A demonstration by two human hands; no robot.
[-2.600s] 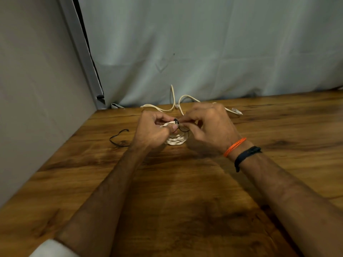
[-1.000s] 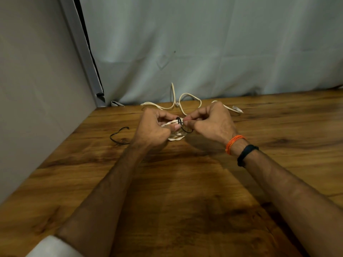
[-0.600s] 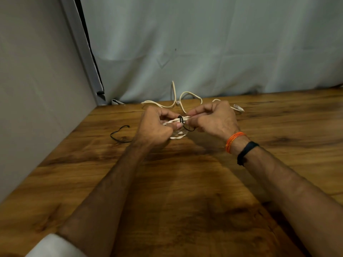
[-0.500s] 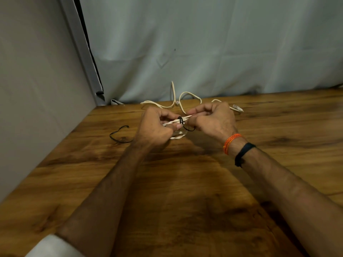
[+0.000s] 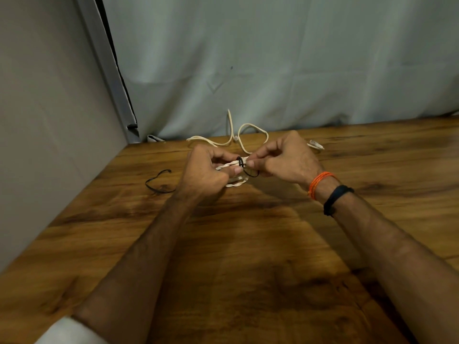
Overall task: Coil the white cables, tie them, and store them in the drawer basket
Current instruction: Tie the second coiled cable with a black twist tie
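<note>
Both hands raised just above the wooden table (image 5: pixel 248 244), working one bundle between them. Left hand (image 5: pixel 206 175) has its fingers curled round the coiled white cable (image 5: pixel 236 183), thumb pressed on top, most likely to keep the loops stacked so they cannot spring apart while the tie goes on. Right hand (image 5: pixel 285 162) pinches the black tie (image 5: pixel 241 163) between thumb and forefinger, right at the left thumb tip; the other right fingers are folded under, out of the way. The tie already rings the upper strands of the coil, and a slack loop of it hangs just below the right fingertips, so I judge the wrap is started but not cinched. Beyond the knuckles of both hands lies a second white cable (image 5: pixel 248 135), loose and uncoiled, its plug (image 5: pixel 315 145) showing past the right hand. Out past the left hand's little-finger side, well apart from it, a spare black tie (image 5: pixel 159 182) rests on the wood, probably meant for that second cable. No drawer basket in view; storing is not yet begun.
</note>
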